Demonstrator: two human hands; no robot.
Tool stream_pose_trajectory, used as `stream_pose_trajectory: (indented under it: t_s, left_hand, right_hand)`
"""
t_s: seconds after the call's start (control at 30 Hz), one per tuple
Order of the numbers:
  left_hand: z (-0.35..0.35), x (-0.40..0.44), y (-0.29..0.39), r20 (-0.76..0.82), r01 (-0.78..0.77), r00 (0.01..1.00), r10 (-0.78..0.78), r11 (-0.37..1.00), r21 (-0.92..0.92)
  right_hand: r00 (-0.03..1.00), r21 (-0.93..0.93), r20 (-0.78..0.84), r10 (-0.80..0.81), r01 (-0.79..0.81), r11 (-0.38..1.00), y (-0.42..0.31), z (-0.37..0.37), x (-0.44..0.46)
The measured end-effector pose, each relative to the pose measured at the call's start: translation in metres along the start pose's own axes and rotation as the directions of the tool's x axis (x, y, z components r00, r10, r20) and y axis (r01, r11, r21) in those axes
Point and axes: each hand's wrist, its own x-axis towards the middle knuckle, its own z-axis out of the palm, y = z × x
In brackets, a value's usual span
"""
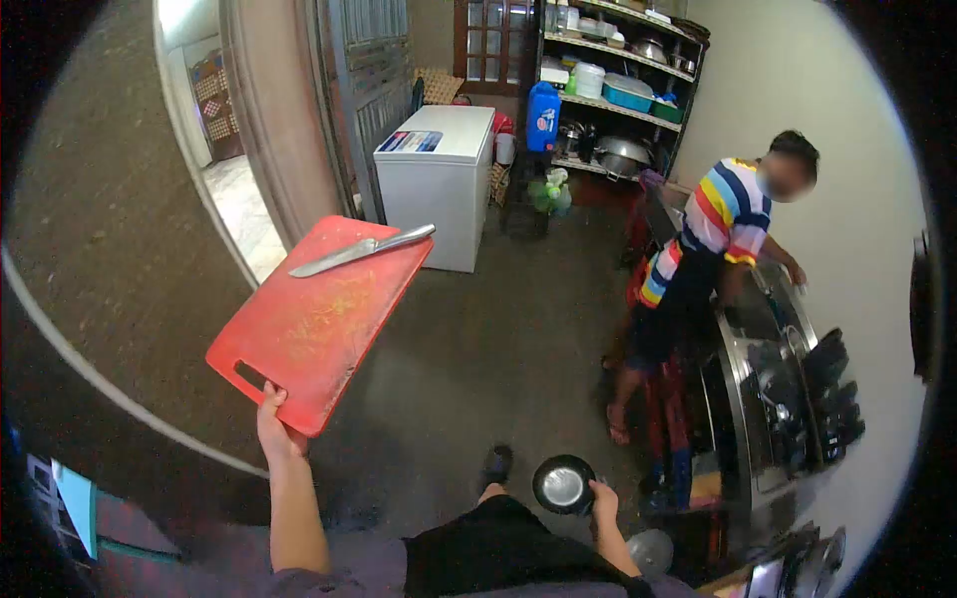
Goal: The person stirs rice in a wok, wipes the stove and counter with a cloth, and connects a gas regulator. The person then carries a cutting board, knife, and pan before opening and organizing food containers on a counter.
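Note:
My left hand [278,424] grips a red cutting board [299,329] by the corner beside its handle slot, thumb on top. The board is held up and tilted, with yellowish stains on its face. Across its far end lies a knife [361,249] with a metal handle, the blade pointing left. Lower down, my right hand [602,503] is closed on the rim of a small dark bowl [564,485] with a shiny inside. Nothing distinct shows in the bowl.
A person in a striped shirt [726,214] stands at the counter [743,399] on the right, by a dish rack [832,399]. A white chest freezer [449,189] stands ahead. Behind it, shelves [623,95] hold pots and tubs. A doorway [234,199] opens at left.

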Motion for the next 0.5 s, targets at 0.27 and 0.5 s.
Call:
stream_pose_trajectory:
  t_s: [0.27, 0.5]
  left_hand:
    - [0.081, 0.194, -0.126, -0.088, 0.025, 0.996, -0.027, 0.999, -0.030]
    - [0.115, 0.349, -0.186, -0.007, 0.055, 0.998, -0.055, 0.997, -0.049]
  right_hand:
    - [0.961, -0.140, 0.036, -0.276, 0.278, 0.950, -0.041, 0.114, 0.279]
    - [0.952, 0.066, 0.149, -0.266, 0.259, 0.964, -0.236, 0.336, 0.452]
